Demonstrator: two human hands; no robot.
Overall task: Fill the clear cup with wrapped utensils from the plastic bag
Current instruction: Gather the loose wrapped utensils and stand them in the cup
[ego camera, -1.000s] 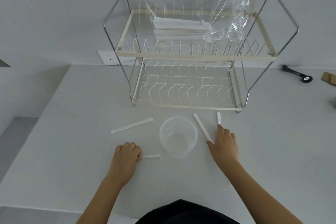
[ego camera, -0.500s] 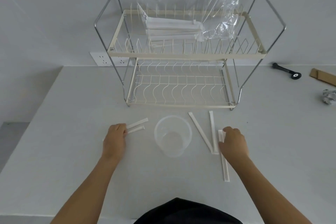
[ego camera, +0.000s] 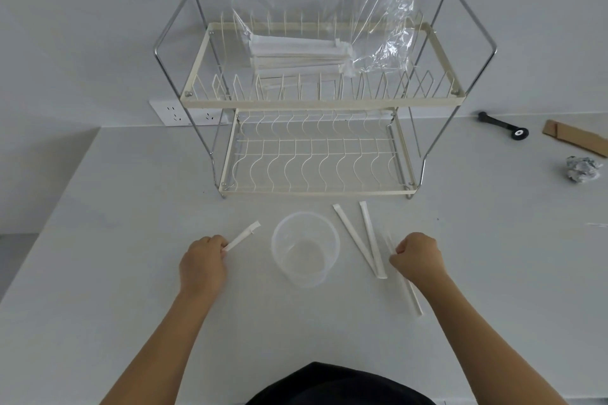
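Observation:
An empty clear cup [ego camera: 305, 248] stands on the white table between my hands. My left hand [ego camera: 202, 265] is closed on the near ends of two white wrapped utensils [ego camera: 243, 235] that point up and right, left of the cup. My right hand [ego camera: 418, 258] is closed around a wrapped utensil [ego camera: 409, 291] whose lower end trails toward me over the table. Two more wrapped utensils [ego camera: 360, 242] lie in a narrow V right of the cup. The clear plastic bag [ego camera: 329, 20] with a stack of wrapped utensils [ego camera: 296, 51] rests on the rack's top shelf.
A two-tier wire dish rack [ego camera: 312, 148] stands behind the cup against the wall. At the far right lie a black tool [ego camera: 503, 125], a cardboard strip [ego camera: 574, 141] and a crumpled foil ball [ego camera: 580, 168]. A wall socket [ego camera: 184, 112] sits left of the rack.
My left hand gathered the two left utensils together and gripped them. My right hand closed on the third utensil at the right and has it partly raised.

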